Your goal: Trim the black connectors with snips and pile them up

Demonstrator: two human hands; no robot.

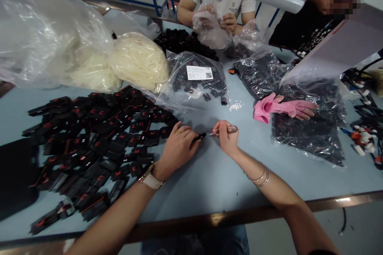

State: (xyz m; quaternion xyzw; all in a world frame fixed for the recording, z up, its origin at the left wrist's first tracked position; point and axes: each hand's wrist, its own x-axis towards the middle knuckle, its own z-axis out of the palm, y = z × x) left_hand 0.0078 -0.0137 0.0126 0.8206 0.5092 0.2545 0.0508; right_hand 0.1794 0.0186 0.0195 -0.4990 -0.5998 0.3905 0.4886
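My left hand (pixel 180 146) is closed on a small black plastic connector housing (pixel 200 137), whose end sticks out past the fingertips to the right. A slim pointed tool (pixel 231 129) sits in the pinched fingers of my right hand (pixel 227 137). Its tip points left toward the black housing, with a small gap between them; whether it is tweezers or a pick is too small to tell. To the left of my left hand spreads a heap of black connector housings (pixel 119 139) with red-orange parts. Tiny white pieces (pixel 236 106) lie loose beyond my right hand.
A labelled clear bag (pixel 194 91) of black parts lies ahead, beside bags of cream-coloured pieces (pixel 140 61). Pink gloves (pixel 284 108) rest on bagged black parts (pixel 308 139) at right. Across the table, a co-worker's hands (pixel 229 23) handle a plastic bag. A metal edge (pixel 215 219) runs along the front.
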